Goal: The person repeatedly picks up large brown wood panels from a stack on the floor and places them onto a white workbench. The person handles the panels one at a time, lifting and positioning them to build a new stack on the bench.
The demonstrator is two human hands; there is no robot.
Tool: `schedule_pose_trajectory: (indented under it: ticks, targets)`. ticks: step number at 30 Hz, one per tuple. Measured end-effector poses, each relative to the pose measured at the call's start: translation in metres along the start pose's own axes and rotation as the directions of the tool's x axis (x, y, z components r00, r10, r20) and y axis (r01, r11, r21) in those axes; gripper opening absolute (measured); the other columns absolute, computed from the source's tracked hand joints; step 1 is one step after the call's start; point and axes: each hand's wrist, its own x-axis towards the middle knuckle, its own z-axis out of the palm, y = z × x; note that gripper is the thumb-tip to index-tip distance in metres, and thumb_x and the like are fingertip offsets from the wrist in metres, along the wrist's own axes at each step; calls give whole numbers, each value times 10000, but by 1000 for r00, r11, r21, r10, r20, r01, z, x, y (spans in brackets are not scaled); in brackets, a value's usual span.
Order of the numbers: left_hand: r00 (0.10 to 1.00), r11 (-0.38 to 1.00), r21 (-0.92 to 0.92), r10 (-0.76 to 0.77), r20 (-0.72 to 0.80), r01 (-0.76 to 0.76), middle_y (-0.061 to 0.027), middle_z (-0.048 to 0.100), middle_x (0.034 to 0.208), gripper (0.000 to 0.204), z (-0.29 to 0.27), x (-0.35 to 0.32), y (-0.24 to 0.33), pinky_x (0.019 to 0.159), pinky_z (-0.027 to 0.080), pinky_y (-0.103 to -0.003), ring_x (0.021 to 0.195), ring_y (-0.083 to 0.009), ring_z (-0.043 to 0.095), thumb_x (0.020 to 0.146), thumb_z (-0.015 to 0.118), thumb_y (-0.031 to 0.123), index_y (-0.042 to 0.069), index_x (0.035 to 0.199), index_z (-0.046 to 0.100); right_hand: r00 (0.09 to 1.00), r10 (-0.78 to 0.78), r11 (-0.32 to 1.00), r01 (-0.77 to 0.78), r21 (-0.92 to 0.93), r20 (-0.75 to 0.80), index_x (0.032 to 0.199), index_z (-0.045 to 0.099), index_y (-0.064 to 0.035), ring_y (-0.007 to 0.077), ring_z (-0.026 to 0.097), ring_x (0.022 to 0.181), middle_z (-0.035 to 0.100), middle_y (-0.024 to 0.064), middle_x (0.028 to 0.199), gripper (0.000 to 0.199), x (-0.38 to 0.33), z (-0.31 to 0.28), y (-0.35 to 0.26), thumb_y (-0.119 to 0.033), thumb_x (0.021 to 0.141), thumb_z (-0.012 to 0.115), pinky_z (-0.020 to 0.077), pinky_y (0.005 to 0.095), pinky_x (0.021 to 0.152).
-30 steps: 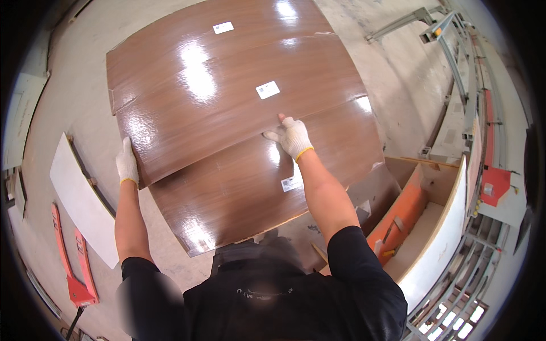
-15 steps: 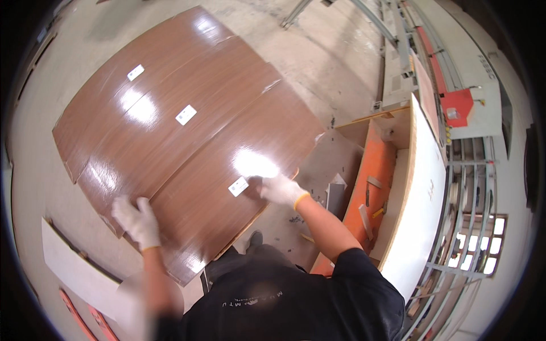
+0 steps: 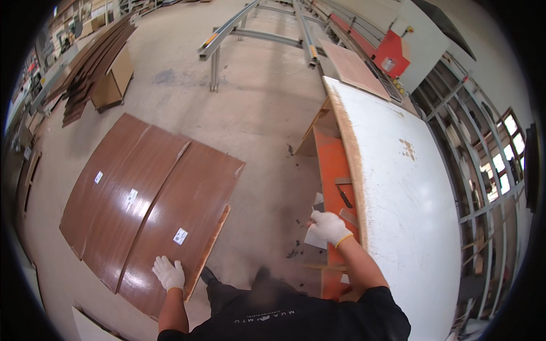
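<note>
Glossy brown wood-grain panels point(image 3: 190, 196) lie side by side at the left, with small white labels point(image 3: 181, 236) on them. My left hand point(image 3: 168, 274), in a white glove, rests on the nearest panel with its fingers stretched out. To the right, away from the panels, is my gloved right hand point(image 3: 330, 228). Its fingers are curled together in front of a workbench's orange shelf point(image 3: 333, 165); whether something thin is between them is too small to make out. A dark-handled tool point(image 3: 344, 196) lies on that shelf, just beyond my right hand.
A workbench with a scuffed white top point(image 3: 409, 210) stands close on the right. Ahead is a metal roller frame point(image 3: 256, 37) beside a machine with a red part point(image 3: 391, 54). Long brown boards point(image 3: 94, 71) are stacked at the far left. Dark scraps point(image 3: 294, 250) litter the floor between panels and bench.
My view has swung right and up. My right hand has left the panels and moved over to the bench's shelf. My left hand now lies flat on the nearest panel.
</note>
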Motion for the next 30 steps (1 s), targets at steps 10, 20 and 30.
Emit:
schedule_pose_trajectory:
  ticks: [10, 20, 30]
  targets:
    - [946, 977, -51, -184, 266, 205, -265, 567, 1384, 578, -1, -32, 137, 1086, 466, -557, 1298, -444, 553, 945, 649, 417, -31, 1309, 616, 881, -399, 915, 366, 166, 254, 1198, 651, -60, 460, 669, 1120, 718, 253, 1153, 403, -1, 52, 56, -398, 980, 622, 518, 551, 955]
    - [883, 992, -128, 51, 467, 11, -306, 668, 1336, 684, -1, -30, 254, 1106, 481, -497, 1267, -455, 633, 951, 631, 462, -35, 1419, 597, 752, -647, 692, 507, 515, 129, 1331, 646, -79, 331, 735, 1066, 778, 138, 1087, 401, -3, 48, 57, -326, 1017, 608, 557, 418, 920]
    - [558, 746, -400, 665, 497, -532, -236, 719, 1253, 398, 72, 16, 373, 1025, 529, -494, 1171, -432, 673, 971, 592, 365, 59, 1163, 758, 827, -562, 519, 329, 789, 25, 1339, 660, -56, 195, 718, 936, 763, 71, 1009, 349, 17, 39, 78, -226, 1038, 612, 557, 335, 886]
